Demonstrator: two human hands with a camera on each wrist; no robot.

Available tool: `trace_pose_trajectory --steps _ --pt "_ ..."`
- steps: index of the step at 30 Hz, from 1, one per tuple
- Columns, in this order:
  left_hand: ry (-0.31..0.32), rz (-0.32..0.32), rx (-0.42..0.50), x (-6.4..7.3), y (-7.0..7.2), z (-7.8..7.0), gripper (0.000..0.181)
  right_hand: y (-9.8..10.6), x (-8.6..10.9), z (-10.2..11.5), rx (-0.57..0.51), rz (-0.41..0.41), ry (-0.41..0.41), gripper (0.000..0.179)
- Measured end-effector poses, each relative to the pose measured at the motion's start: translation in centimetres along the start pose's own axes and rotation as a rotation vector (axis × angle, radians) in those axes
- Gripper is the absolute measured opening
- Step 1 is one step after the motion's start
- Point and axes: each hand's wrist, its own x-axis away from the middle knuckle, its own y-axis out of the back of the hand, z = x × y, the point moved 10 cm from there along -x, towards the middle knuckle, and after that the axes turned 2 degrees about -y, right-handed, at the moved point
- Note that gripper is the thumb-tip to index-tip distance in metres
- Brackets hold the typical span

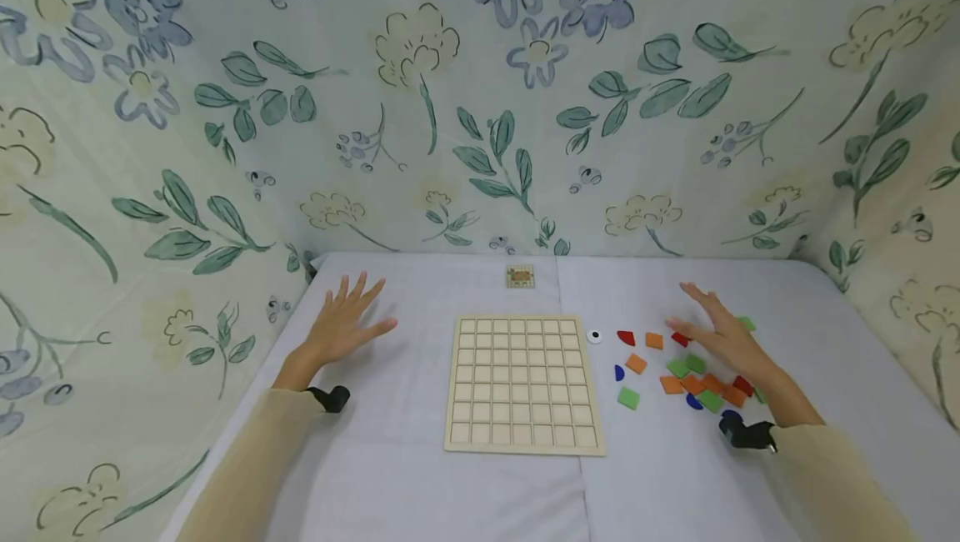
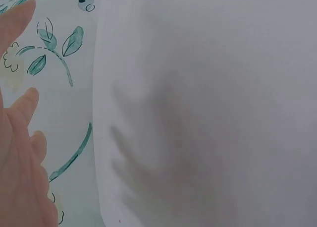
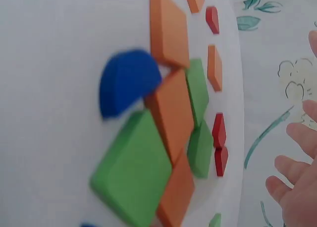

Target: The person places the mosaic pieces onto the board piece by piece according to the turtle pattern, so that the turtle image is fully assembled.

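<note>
My left hand (image 1: pixel 341 327) hovers over the white cloth left of the board, fingers spread and holding nothing; the left wrist view shows its shadow on the cloth. Above a scatter of coloured pieces on the right is my right hand (image 1: pixel 723 338), its fingers extended and nothing in them. Below it lie green squares (image 1: pixel 709 400), orange squares (image 1: pixel 671 385), blue half-rounds (image 3: pixel 130 81) and red quarter-rounds (image 3: pixel 219 130), some overlapping. Between the hands lies a pale wooden grid board (image 1: pixel 522 383), its cells bare.
A small patterned square tile (image 1: pixel 520 276) lies behind the board. Close to the board's right top corner sits a white disc with a black dot (image 1: pixel 594 336). Floral fabric (image 1: pixel 450 150) hangs behind and beside the white-covered table (image 1: pixel 405 475).
</note>
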Motion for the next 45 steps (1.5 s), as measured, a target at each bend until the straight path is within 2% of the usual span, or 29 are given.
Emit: trace_pose_trajectory --steps 3,10,13,19,25,29,36,45 --pt "-0.028 -0.004 0.020 -0.2 -0.1 -0.8 0.090 -0.9 -0.3 0.9 -0.075 0.005 0.001 0.081" --pt "-0.065 -0.004 0.066 -0.2 -1.2 -2.5 0.086 -2.6 -0.7 2.5 -0.153 -0.082 0.023 0.065" --pt "-0.074 -0.002 0.061 -0.1 -2.0 -2.8 0.086 -3.7 -1.0 2.8 -0.199 -0.056 0.007 0.061" --pt "-0.107 0.009 0.057 0.3 -3.5 -3.6 0.085 -5.5 -1.3 3.0 -0.186 -0.008 0.009 0.057" --pt "-0.138 0.039 0.084 0.9 -4.3 -4.9 0.086 -6.6 -1.9 3.2 -0.183 -0.024 -0.026 0.050" --pt "-0.164 0.073 0.095 1.1 -5.0 -5.9 0.086 -7.3 -2.3 3.1 -0.200 -0.009 -0.060 0.046" --pt "-0.194 0.153 0.107 1.4 -6.7 -7.9 0.085 -8.3 -2.9 3.5 -0.213 0.059 -0.073 0.046" --pt "-0.250 0.246 0.066 1.7 -8.1 -9.6 0.089 -8.9 -3.4 3.2 -0.195 0.064 -0.114 0.045"
